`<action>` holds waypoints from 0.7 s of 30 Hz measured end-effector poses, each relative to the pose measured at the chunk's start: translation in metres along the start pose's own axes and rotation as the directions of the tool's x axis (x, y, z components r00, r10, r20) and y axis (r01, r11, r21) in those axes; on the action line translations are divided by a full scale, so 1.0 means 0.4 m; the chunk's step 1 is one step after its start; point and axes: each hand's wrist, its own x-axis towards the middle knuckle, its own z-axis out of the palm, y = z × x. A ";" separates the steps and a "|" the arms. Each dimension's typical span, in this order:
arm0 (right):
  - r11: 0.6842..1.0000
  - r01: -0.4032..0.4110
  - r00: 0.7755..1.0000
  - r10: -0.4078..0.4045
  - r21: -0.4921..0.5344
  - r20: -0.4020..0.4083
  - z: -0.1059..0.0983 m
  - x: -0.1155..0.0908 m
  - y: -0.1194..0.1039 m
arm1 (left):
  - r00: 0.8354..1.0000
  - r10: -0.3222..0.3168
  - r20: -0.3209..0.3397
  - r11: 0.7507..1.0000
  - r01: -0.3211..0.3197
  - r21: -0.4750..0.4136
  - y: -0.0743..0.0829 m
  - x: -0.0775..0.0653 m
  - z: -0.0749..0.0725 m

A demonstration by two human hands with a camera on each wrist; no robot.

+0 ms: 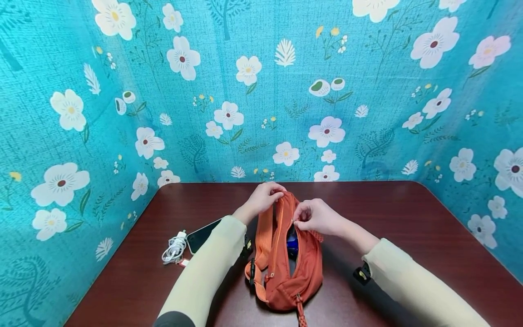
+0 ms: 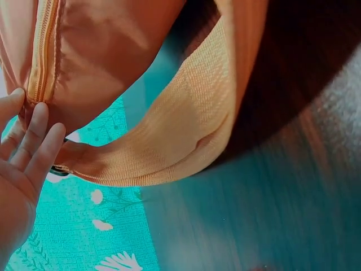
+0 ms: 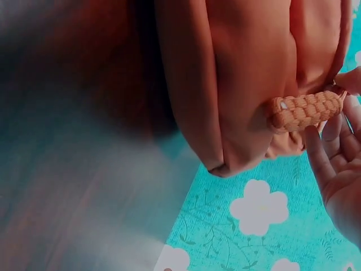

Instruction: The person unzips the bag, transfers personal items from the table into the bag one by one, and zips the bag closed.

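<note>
Orange bag [image 1: 309,260] has its far end between both gripping hands [image 1: 265,198] [image 1: 320,218].

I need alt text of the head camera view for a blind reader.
The left hand grips the far end of an open orange bag while the right hand pinches its braided zipper pull; something blue shows inside. A phone and coiled white cable lie to the left on the brown table.

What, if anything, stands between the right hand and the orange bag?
Nothing visible does: the right hand pinches the braided zipper pull on the bag, and the left hand holds its far end.
</note>
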 end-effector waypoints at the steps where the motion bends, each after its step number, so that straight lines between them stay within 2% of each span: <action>1: 1.000 0.007 1.000 -0.007 0.004 0.007 0.004 -0.006 -0.004 | 1.000 0.000 -0.002 1.000 0.000 0.004 -0.001 0.001 0.000; 5: 0.999 0.039 0.998 -0.040 0.031 0.039 0.023 -0.031 -0.025 | 1.000 0.003 -0.018 0.999 -0.003 0.033 -0.011 0.004 0.002; 12: 0.988 0.127 0.987 -0.134 0.092 0.085 0.061 -0.081 -0.051 | 0.997 -0.032 -0.068 0.997 0.038 0.074 -0.036 0.009 0.002; 17: 0.966 0.167 0.972 -0.195 0.198 0.131 0.087 -0.117 -0.065 | 0.994 -0.043 -0.098 0.994 0.052 0.093 -0.055 0.010 -0.002; 21: 0.945 0.203 0.961 -0.243 0.258 0.133 0.104 -0.133 -0.068 | 0.993 -0.068 -0.099 0.990 0.079 0.117 -0.069 0.008 -0.002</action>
